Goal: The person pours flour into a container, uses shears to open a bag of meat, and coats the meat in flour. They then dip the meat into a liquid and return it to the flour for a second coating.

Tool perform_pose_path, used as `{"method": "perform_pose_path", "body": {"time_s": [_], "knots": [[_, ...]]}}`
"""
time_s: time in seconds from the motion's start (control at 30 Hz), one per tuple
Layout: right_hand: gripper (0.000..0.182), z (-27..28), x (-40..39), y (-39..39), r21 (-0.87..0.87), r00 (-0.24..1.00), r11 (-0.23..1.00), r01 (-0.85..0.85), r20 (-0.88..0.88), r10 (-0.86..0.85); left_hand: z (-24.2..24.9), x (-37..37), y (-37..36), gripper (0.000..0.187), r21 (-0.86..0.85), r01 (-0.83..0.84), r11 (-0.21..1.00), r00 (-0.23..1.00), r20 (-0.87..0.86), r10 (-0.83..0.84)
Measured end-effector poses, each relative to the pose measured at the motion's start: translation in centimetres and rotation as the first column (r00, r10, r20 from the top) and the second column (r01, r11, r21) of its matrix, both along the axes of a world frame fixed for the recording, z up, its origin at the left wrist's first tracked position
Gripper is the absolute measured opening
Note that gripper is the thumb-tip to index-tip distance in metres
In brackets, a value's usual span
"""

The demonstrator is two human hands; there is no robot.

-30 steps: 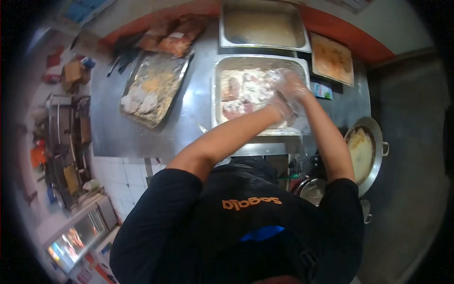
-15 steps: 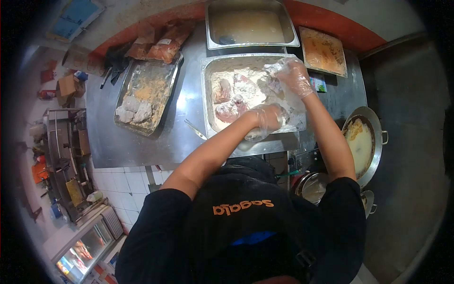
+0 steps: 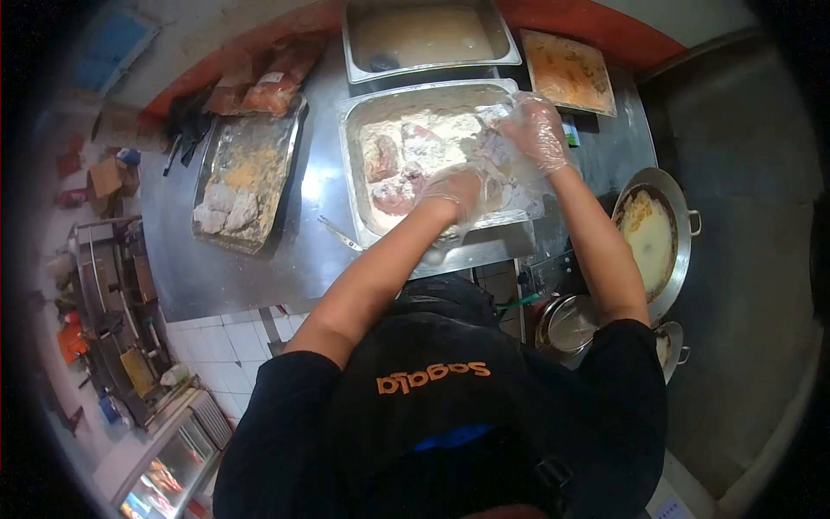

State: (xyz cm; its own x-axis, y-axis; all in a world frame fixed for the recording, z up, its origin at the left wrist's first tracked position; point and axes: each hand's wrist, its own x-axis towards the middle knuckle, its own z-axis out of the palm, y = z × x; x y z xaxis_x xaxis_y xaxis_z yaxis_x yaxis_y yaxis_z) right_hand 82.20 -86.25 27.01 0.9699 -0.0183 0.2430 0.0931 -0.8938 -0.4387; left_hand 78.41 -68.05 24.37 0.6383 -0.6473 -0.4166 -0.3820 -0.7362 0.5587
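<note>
A deep steel pan (image 3: pixel 353 173) holds white flour (image 3: pixel 450 130) and several raw pieces of meat, chicken by their look. One flour-dusted piece (image 3: pixel 383 160) lies at the left, another (image 3: pixel 393 195) near the front. My left hand (image 3: pixel 458 190), in a clear plastic glove, reaches palm down into the front right of the pan; its fingertips are hidden. My right hand (image 3: pixel 538 134), gloved likewise, is at the pan's right side, fingers curled in beside a heavily floured piece (image 3: pixel 494 145). What it grips is hard to make out.
Left stands a crumb-covered tray (image 3: pixel 281 186) with floured pieces (image 3: pixel 226 208); tongs (image 3: pixel 339 233) lie beside the flour pan. Behind are a pan of cloudy liquid (image 3: pixel 349 52), an orange-stained tray (image 3: pixel 571 73) and bagged meat (image 3: pixel 275 82). A large wok (image 3: pixel 683 233) is at right.
The view has shifted, so the table sits slightly left and higher. My left hand has lifted a little and moved back from the pan's front edge; my right hand stays by the right side.
</note>
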Motion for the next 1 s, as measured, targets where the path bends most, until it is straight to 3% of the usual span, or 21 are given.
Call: {"method": "perform_pose_path", "body": {"time_s": [0.07,0.13,0.2,0.23,0.27,0.33,0.37,0.47,0.5,0.53,0.6,0.67,0.73,0.8,0.83,0.87,0.9,0.93,1.0], "knots": [[0.034,0.0,-0.2,-0.1,0.046,1.0,0.999,-0.009,-0.007,0.009,-1.2,0.6,0.3,0.041,0.076,0.005,0.997,0.997,-0.075,0.001],[0.037,0.5,-0.5,0.0,0.047,0.999,0.999,0.002,-0.049,0.0,-1.9,0.5,2.3,0.041,0.028,-0.054,0.998,0.997,-0.047,0.056],[0.043,-0.6,-0.8,-0.6,0.065,0.993,0.996,0.054,0.103,-0.06,1.0,0.7,5.1,0.038,-0.339,-0.254,0.906,0.965,-0.02,0.263],[0.043,-1.2,-0.9,-0.9,0.161,0.978,0.987,0.01,0.206,-0.044,1.2,1.1,6.5,0.039,-0.389,-0.303,0.87,0.949,-0.037,0.315],[0.043,-1.3,-0.9,-1.1,0.166,0.978,0.986,0.022,0.203,-0.056,1.5,1.6,7.6,0.041,-0.44,-0.351,0.826,0.929,-0.053,0.366],[0.042,-0.8,-0.8,-1.0,0.172,0.989,0.984,0.043,0.13,-0.065,5.8,2.2,8.4,0.043,-0.234,-0.489,0.84,0.87,-0.061,0.49],[0.041,-0.6,-0.7,-0.9,0.199,0.988,0.979,0.048,0.136,-0.076,4.4,3.2,9.6,0.043,-0.358,-0.47,0.807,0.874,-0.062,0.481],[0.044,0.3,-0.8,0.9,0.222,0.99,0.969,0.106,0.071,-0.124,0.9,4.9,10.9,0.044,-0.499,-0.481,0.721,0.85,-0.064,0.522],[0.042,0.1,-1.0,2.4,0.273,0.988,0.958,0.086,0.101,-0.117,3.8,4.1,9.2,0.041,-0.502,-0.43,0.751,0.848,0.062,0.527],[0.039,-0.4,-1.3,4.5,0.323,0.985,0.944,0.066,0.13,-0.113,3.7,3.7,7.4,0.041,-0.5,-0.431,0.752,0.847,0.062,0.527],[0.036,-1.2,-1.2,7.4,0.276,0.985,0.957,0.09,0.117,-0.127,4.1,3.6,4.5,0.039,-0.324,-0.431,0.842,0.805,0.283,0.521],[0.035,-1.0,-0.6,7.8,0.257,0.974,0.966,0.007,0.216,-0.065,4.9,4.0,4.8,0.036,-0.275,-0.462,0.844,0.789,0.308,0.532],[0.033,-0.5,-0.1,7.7,0.235,0.977,0.972,0.028,0.198,-0.076,4.9,5.1,6.6,0.033,-0.301,-0.504,0.809,0.779,0.245,0.577],[0.03,0.0,-0.3,7.7,0.187,0.985,0.98,0.071,0.141,-0.099,5.4,4.9,6.0,0.036,-0.22,-0.506,0.834,0.765,0.332,0.552],[0.024,-2.2,0.1,9.4,0.195,0.964,0.981,0.023,0.254,-0.073,4.3,4.7,5.2,0.037,-0.217,-0.481,0.85,0.738,0.422,0.526],[0.024,-2.2,0.2,9.4,0.196,0.963,0.98,0.024,0.258,-0.075,3.8,4.6,4.5,0.037,-0.216,-0.453,0.865,0.701,0.513,0.495],[0.022,-2.1,0.4,9.2,0.235,0.953,0.972,0.012,0.291,-0.082,3.5,4.5,4.4,0.038,-0.227,-0.559,0.797,0.654,0.471,0.593],[0.02,-2.2,0.4,9.0,0.274,0.944,0.962,-0.002,0.318,-0.088,3.4,4.7,5.3,0.038,-0.226,-0.56,0.797,0.653,0.472,0.592],[0.02,-1.1,0.0,7.2,0.308,0.967,0.951,0.017,0.238,-0.094,4.8,6.0,7.9,0.04,-0.125,-0.525,0.842,0.788,0.302,0.536]]}}
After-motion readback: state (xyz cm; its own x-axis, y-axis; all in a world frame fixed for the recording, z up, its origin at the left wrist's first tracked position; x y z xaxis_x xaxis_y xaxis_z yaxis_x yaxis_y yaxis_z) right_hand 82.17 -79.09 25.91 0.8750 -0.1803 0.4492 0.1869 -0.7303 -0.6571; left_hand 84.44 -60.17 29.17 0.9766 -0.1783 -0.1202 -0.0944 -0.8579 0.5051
